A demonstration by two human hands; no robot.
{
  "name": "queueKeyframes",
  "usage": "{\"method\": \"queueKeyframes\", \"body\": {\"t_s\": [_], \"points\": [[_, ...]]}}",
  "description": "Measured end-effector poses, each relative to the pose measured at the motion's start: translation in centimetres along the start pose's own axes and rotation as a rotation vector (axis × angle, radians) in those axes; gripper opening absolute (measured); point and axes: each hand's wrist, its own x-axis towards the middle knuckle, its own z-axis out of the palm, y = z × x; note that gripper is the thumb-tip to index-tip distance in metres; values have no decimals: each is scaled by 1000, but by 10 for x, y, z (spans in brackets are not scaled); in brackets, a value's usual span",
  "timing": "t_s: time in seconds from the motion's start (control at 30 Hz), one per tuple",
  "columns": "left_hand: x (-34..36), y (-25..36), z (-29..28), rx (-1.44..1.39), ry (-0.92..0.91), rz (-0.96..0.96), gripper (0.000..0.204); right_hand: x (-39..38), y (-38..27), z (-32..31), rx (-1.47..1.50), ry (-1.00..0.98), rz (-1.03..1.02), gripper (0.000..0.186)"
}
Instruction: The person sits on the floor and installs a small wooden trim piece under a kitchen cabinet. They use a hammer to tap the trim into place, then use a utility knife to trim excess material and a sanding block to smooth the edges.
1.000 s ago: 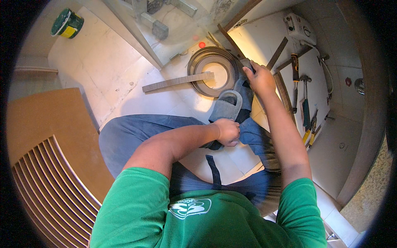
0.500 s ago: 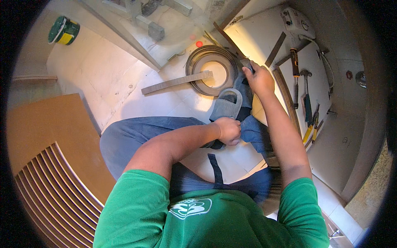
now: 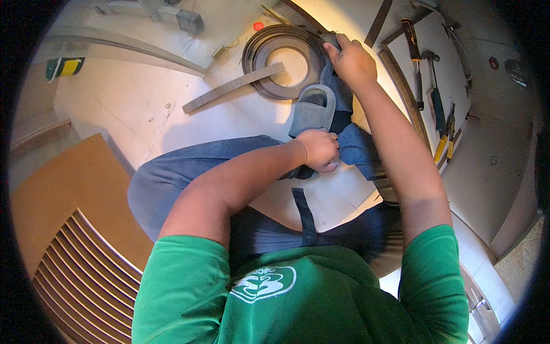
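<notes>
My right hand reaches forward and is closed on a small dark grey block, beside a coil of brown edging strip. Nearer to me, my left hand is closed in a fist by the heel end of a grey slipper; whatever it grips is hidden. A loose length of the brown strip lies with one end over the coil. Between my legs a short dark strip shows against a pale surface.
On the white panel at right lie an orange-and-black handled tool, a hammer and yellow-handled pliers. A brown slatted panel stands at left. A green tub sits at the far left, and a glass panel edge crosses behind.
The whole view has shifted, so the coil, tub and tools sit higher in it. Both hands stay closed in about the same places relative to the slipper and coil.
</notes>
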Motion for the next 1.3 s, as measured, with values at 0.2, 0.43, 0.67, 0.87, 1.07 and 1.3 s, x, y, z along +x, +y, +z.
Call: {"method": "queueKeyframes", "body": {"t_s": [0.2,0.43,0.67,0.87,1.07,1.3], "points": [[11,-4,-14,-247,558,-300,33,2,5,-4,46,-28,-14,58],[72,-88,-90,-908,1269,-873,38,4,26,8,134,81,-185,44],[105,-115,-89,-1236,1266,-878,29,1,45,9,50,75,-293,51],[111,-127,-78,-732,1216,-949,45,4,47,12,83,105,-356,50],[110,-144,-73,-443,1131,-900,47,5,44,14,53,102,-312,48],[106,-145,-78,-534,1077,-902,47,4,38,15,45,83,-248,48]]}}
